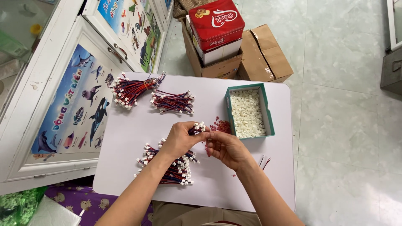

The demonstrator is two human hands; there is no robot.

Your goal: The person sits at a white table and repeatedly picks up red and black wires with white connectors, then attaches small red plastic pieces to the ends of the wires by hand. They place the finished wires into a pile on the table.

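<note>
Near edge of the white table (125, 184): a loose pile of wires (167, 165) with white plugs, red, blue and black strands, lying under the left forearm. A couple of stray wire ends (264, 160) lie just right of the right wrist.

Mid table: left hand (180, 140) has its fingers curled tight around a small wire bunch (198, 129), white plugs sticking out past the fingertips toward the right. Right hand (228, 148) has its fingers pinched together at the plug end, thumb and forefinger touching the bunch; exactly what they nip is too small to tell. The hands meet, fingertips touching.

Bunch's long axis runs roughly left-right, tilted slightly up to the far right; plugs point right, toward the tray. It is held just above the table, not resting on it.

To do this well, judging from the grip: keep the left hand firm so the strands stay parallel, work one plug at a time with the right fingertips, keep the plug ends level, don't let strands cross.

Just right of the hands: a small red heap (221, 125) of loose bits, beside a teal tray (228, 109) full of white plugs.

Far: two tied wire bundles, left one (132, 90), right one (171, 102), both lying roughly left-right.

Beyond the table on the floor: cardboard boxes (268, 54) and a red tin (215, 23).
</note>
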